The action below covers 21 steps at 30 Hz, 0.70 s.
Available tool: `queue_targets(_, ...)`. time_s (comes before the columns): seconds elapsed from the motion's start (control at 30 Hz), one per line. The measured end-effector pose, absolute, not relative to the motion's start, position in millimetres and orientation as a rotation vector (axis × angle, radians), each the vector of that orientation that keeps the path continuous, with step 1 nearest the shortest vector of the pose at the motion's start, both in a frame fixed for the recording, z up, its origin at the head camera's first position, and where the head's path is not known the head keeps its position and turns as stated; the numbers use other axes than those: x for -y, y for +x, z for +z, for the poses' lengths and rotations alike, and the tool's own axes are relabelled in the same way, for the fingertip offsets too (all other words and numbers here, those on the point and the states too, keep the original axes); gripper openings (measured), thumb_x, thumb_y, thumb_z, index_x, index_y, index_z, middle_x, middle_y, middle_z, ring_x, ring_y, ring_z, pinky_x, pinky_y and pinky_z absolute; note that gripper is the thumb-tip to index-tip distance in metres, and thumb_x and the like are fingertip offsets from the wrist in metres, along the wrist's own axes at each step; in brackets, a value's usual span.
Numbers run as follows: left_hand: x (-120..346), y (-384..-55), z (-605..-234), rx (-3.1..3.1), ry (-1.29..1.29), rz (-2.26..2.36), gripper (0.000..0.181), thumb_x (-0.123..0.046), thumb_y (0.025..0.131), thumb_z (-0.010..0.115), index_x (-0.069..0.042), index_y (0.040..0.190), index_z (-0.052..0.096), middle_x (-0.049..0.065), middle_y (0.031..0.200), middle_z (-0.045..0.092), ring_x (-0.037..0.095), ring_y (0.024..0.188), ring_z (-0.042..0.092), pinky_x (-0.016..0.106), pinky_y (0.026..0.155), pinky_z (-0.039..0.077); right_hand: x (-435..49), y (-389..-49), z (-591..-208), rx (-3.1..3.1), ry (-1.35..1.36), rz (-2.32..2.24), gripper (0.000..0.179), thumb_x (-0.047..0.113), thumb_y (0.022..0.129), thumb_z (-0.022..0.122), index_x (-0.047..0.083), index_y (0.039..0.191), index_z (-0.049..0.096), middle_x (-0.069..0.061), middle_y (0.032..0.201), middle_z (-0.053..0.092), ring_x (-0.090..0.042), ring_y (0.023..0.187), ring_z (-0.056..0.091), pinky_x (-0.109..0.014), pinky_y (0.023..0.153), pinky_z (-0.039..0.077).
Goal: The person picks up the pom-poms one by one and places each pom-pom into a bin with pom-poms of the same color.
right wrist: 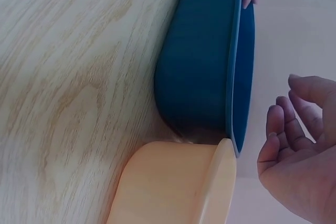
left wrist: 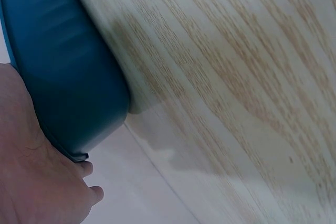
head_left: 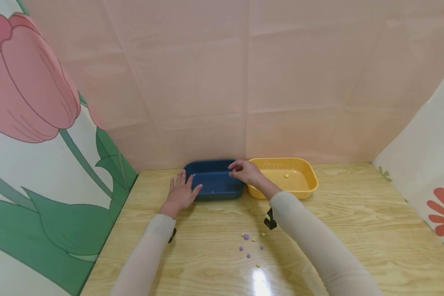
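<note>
A dark blue tray stands against the back wall, its left end beside my left hand. That hand lies with spread, straight fingers at the tray's left rim; the left wrist view shows it along the blue tray's edge. My right hand hovers above the blue tray's right end. In the right wrist view, the fingers of the right hand are loosely bent and apart from the thumb, with nothing visible between them. Small purple pieces and yellow pieces lie scattered on the table.
A yellow tray stands just right of the blue one, nearly touching it, with a small yellow piece inside. The wooden table reaches back to a pink wall covering. Flower-printed panels rise at both sides.
</note>
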<state>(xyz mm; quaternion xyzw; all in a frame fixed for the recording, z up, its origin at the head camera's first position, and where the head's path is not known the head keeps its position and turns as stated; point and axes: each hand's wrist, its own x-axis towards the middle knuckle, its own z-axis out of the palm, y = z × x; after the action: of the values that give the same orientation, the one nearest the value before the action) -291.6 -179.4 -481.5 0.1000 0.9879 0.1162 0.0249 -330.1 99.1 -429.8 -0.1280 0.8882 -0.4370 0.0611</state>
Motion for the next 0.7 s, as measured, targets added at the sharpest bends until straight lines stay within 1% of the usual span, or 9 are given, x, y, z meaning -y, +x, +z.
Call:
queue_targets(0.17, 179, -291, -482, -3.059, 0.305, 0.359, 0.078, -0.062, 0.106, 0.023, -0.006, 0.161, 0.025, 0.023, 0.168, 0.002, 0.037, 0.156, -0.003, 0.059, 0.123, 0.001, -103, -327, -430, -2.673, -0.387, -1.327, 0.029, 0.015, 0.094, 0.072, 0.002, 0.121, 0.07, -0.007, 0.1, 0.067, -0.022, 0.094, 0.062, -0.031, 0.078, 0.052)
queue_targets(0.3, 179, -291, -481, -3.05, 0.304, 0.372, 0.079, -0.062, 0.106, 0.023, -0.006, 0.161, 0.024, 0.023, 0.168, 0.001, 0.037, 0.156, -0.005, 0.059, 0.123, 0.001, -105, -322, -428, -2.662, -0.402, -1.322, 0.029, 0.015, 0.095, 0.072, 0.002, 0.12, 0.07, -0.007, 0.1, 0.067, -0.021, 0.094, 0.062, -0.031, 0.078, 0.052)
queue_targets(0.5, 179, -292, -482, -3.049, 0.304, 0.37, 0.079, -0.062, 0.106, 0.023, -0.006, 0.161, 0.023, 0.023, 0.168, 0.0, 0.037, 0.156, -0.006, 0.059, 0.123, 0.0, -109, -315, -430, -2.62, -0.44, -1.339, 0.022, 0.012, 0.096, 0.07, 0.003, 0.116, 0.071, -0.006, 0.097, 0.066, -0.019, 0.091, 0.062, -0.027, 0.075, 0.051)
queue_targets(0.7, 180, -292, -485, -3.059, 0.308, 0.369, 0.079, -0.063, 0.106, 0.023, -0.007, 0.162, 0.023, 0.023, 0.168, 0.001, 0.038, 0.156, -0.003, 0.059, 0.123, 0.0, -115, -304, -430, -2.63, -0.523, -1.344, 0.019, 0.008, 0.094, 0.071, 0.002, 0.112, 0.072, -0.006, 0.094, 0.068, -0.017, 0.087, 0.063, -0.026, 0.073, 0.049)
